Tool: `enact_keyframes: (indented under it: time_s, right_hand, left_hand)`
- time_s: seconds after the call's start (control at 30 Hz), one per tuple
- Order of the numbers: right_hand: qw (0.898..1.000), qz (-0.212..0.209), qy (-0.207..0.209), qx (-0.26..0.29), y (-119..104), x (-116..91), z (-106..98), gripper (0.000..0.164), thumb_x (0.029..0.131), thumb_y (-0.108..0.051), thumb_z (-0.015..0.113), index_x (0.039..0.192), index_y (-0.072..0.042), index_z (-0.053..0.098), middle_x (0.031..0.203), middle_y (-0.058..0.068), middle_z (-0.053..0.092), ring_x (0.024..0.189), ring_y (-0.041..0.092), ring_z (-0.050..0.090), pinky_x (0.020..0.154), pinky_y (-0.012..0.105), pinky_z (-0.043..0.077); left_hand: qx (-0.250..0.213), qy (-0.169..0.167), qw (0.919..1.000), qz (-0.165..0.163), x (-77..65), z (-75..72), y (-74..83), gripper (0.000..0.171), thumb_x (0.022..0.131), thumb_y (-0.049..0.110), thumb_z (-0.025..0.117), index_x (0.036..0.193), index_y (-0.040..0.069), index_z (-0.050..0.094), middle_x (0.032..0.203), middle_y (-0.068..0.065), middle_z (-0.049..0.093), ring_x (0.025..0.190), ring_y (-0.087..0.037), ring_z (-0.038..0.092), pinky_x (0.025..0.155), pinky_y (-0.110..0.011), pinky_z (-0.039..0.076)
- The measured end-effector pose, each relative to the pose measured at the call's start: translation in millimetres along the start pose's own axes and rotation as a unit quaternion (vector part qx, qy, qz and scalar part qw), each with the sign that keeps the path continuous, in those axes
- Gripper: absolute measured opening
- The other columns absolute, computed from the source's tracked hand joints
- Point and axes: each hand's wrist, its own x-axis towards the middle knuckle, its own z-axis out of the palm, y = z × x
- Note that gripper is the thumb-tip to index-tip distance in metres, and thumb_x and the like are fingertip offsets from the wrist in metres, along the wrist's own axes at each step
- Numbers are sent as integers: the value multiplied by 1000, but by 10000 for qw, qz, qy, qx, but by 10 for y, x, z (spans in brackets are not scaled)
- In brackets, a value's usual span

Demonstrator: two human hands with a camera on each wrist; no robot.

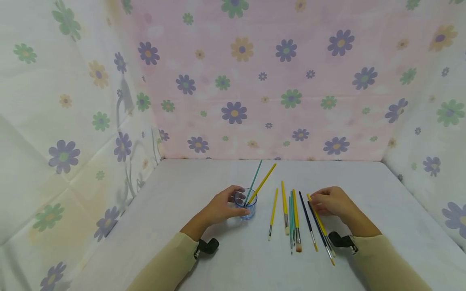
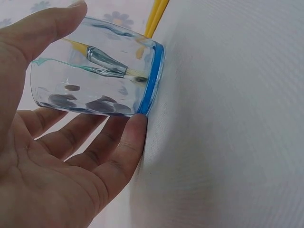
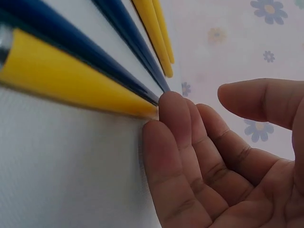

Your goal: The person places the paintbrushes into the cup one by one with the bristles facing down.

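Note:
My left hand (image 1: 218, 208) holds a clear glass (image 1: 250, 214) with a blue base, thumb on the near side and fingers round the other. Inside the glass lean a teal paintbrush (image 1: 256, 173) and a yellow paintbrush (image 1: 267, 178), bristles down at the bottom. My right hand (image 1: 336, 204) is at the handle ends of the rightmost paintbrushes on the table. In the right wrist view its fingertips are right at the tip of a yellow-handled paintbrush (image 3: 71, 78), beside a dark blue one (image 3: 80, 45). The right thumb stands apart from the fingers, with nothing between them.
Several more paintbrushes lie in a loose row on the white table (image 1: 218, 262), bristles toward me: yellow ones (image 1: 274, 210), teal ones (image 1: 291, 218) and a dark one (image 1: 307, 218). Flowered cloth (image 1: 255, 133) hangs behind and at both sides.

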Motion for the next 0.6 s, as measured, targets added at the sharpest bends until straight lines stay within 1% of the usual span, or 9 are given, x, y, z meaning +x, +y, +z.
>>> enact_keyframes:
  time_s: [0.17,0.37,0.47,0.6]
  right_hand:
    - [9997,193,-30,-110,51,23,-19,37,89,-27,63,114,0,61,105,15,65,78,19,67,73,31,57]
    - [9982,230,-87,-546,108,19,-77,39,86,-31,68,112,-2,63,101,10,66,77,18,64,68,30,57]
    - [9965,299,-108,-777,119,0,-100,39,82,-31,73,108,-2,64,94,9,67,75,18,64,66,30,56]
    - [9925,336,-194,-1157,126,-26,-115,42,74,-34,81,99,-3,66,86,7,67,71,19,62,63,31,55]
  left_hand:
    - [-28,-34,10000,4,-9,-14,25,75,70,50,80,134,28,47,121,11,59,119,-17,53,101,-49,42]
    - [40,2,10000,6,6,-6,6,76,69,52,80,134,29,47,120,13,60,117,-15,54,100,-47,43]
    - [40,6,10000,21,8,-1,-6,77,69,52,81,134,29,47,119,13,60,117,-15,54,101,-48,43]
    - [47,4,10000,7,6,4,-14,77,68,52,81,134,28,47,119,14,60,116,-15,54,100,-47,43]
